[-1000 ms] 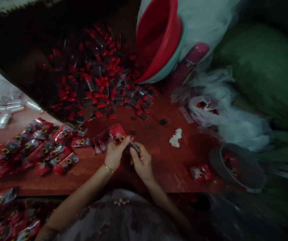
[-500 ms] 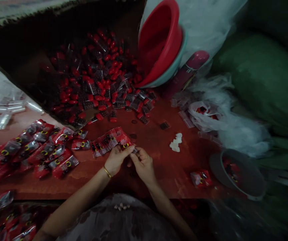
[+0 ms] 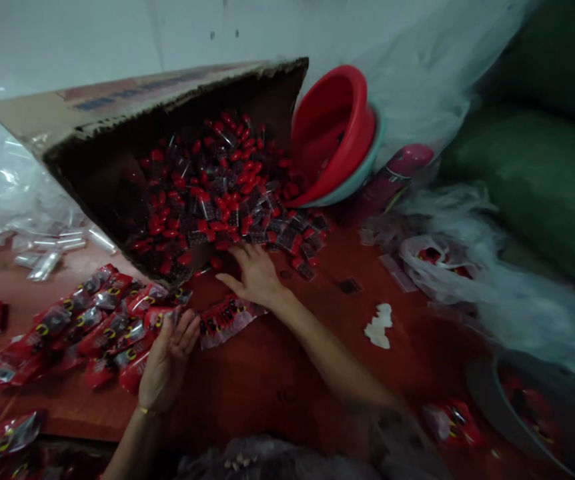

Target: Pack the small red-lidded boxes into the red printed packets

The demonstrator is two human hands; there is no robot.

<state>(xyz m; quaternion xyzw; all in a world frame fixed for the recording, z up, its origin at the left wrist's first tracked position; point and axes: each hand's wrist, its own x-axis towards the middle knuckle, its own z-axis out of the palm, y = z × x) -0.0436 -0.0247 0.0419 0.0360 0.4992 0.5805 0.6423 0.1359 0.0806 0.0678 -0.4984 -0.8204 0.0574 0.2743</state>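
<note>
Red-capped containers (image 3: 227,193) just beyond the right hand (image 3: 255,275)

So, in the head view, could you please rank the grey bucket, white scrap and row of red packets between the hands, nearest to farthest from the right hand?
1. Row of red packets: beside the right hand, lower left.
2. White scrap: right of the hand.
3. Grey bucket: far lower right.

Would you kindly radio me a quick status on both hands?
Right hand open, near red-and-clear pieces. Left hand open, beside piled packets. Packet row lies between them.
</note>
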